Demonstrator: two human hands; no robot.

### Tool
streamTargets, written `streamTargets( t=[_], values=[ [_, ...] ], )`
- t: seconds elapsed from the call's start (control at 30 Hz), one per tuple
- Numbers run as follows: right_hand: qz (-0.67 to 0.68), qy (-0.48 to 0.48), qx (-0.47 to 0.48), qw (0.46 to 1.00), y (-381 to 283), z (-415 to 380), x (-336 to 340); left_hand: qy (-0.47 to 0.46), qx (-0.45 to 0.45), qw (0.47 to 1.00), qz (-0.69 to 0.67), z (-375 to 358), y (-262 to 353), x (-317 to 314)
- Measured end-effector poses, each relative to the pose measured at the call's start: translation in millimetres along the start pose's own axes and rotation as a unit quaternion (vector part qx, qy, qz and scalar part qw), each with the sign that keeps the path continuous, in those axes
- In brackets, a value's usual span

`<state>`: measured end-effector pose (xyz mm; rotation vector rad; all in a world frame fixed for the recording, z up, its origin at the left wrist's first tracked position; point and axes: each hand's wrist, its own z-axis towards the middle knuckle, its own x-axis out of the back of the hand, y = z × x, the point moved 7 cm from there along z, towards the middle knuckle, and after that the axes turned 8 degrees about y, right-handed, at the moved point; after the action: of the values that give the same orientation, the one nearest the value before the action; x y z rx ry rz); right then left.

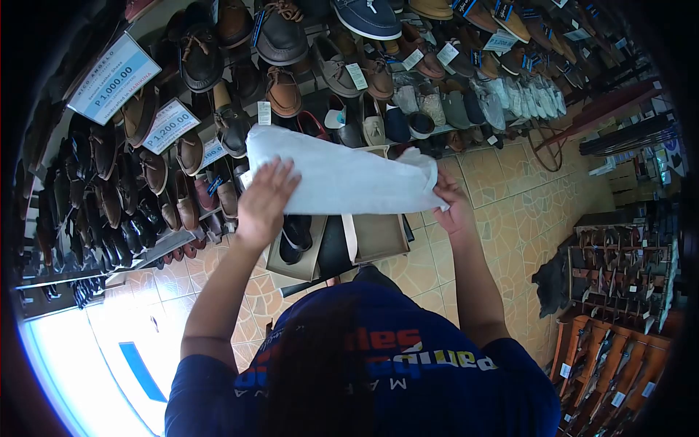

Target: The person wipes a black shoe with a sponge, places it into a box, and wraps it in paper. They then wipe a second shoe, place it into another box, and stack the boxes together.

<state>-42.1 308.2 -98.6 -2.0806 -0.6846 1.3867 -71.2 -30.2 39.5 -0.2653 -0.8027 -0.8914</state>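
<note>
A long white paper-wrapped bundle [342,175] is held up between both hands, broad at the left and tapering to crumpled, loose paper at the right. My left hand [268,204] grips its broad end, fingers laid over the top; the thumb is hidden. At the narrow end my right hand [453,200] pinches the paper edge between thumb and fingers. What the paper covers cannot be seen. Below the bundle, a dark shoe [295,239] lies in an open cardboard box [309,269]. Beside it is another open box part [380,239], partly covered by the bundle.
Shelves of shoes [282,91] with price signs [116,79] fill the far and left sides. A wooden rack [608,364] with more footwear stands at the right. Tiled floor [510,211] runs between them. Bright light [87,379] comes in at the lower left.
</note>
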Motion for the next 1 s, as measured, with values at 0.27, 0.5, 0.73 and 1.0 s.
streamTargets(
  t=[0.27, 0.5, 0.73, 1.0],
  values=[
    [-0.121, 0.187, -0.113, 0.968, 70.2, -12.7, 103.2, -0.215, 0.064, 0.973, -0.061, -150.5, 30.5, -75.6],
    [-0.403, 0.184, 0.245, 0.862, 50.9, -0.8, 55.7, -0.276, 0.091, 0.956, -0.044, -170.9, 38.5, -104.7],
    [-0.777, -0.034, 0.269, 0.568, 116.6, -8.5, -34.1, -0.302, 0.127, 0.944, -0.023, -181.9, 47.2, -109.8],
    [-0.846, -0.098, 0.23, 0.471, 153.0, -19.2, -20.8, -0.443, 0.237, 0.859, -0.1, -167.8, 56.6, -99.4]
  ],
)
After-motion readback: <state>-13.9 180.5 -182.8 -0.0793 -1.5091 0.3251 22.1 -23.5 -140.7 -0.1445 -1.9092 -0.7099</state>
